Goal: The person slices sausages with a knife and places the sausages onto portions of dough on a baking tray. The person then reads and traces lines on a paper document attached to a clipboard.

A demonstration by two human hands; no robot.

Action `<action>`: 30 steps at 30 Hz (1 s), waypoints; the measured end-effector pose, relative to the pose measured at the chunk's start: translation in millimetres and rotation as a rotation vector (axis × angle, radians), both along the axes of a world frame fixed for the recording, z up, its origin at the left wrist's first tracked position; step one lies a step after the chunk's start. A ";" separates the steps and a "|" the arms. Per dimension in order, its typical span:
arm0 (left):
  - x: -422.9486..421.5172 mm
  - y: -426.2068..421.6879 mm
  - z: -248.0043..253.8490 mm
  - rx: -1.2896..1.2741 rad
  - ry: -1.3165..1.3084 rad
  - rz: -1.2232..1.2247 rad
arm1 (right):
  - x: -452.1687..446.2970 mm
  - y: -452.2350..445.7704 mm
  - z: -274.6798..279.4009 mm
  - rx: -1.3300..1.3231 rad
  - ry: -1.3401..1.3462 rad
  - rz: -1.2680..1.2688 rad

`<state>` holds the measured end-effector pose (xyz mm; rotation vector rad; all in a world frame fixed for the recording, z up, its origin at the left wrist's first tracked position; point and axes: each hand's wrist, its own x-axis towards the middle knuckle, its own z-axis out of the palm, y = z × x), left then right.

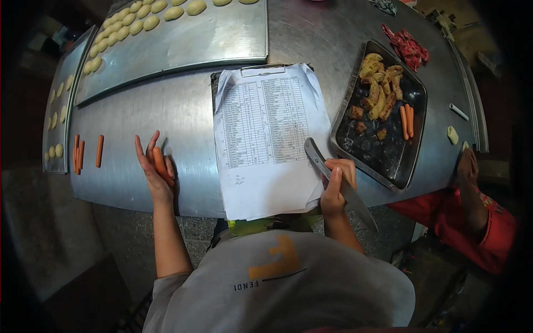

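"Orange is catching my eye: where is that sausage [160, 162] sitting?"

"It's resting in the left hand [152, 172], above the table's [119, 166] near edge. Two fingers are spreading outward; the rest of the hand is gripping it. The right hand [336, 186] is clenching a knife [358, 205]."

"Anything worrying you?"

"Its blade is pointing back beside the right forearm [343, 230]; a careless wrist turn could be cutting skin."

"And the containers?"

"Near the table's right edge, a black tray [348, 91] is holding browned pieces [379, 91] and more sausages [410, 121]. At the far left corner, a metal sheet [222, 41] is carrying dough pieces [151, 23]."
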<state>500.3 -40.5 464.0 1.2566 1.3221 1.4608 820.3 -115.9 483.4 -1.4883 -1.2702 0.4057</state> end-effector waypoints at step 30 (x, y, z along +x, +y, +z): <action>18.1 -0.4 16.6 -0.174 0.106 0.049 | -2.0 5.5 -1.6 -0.041 0.025 -0.011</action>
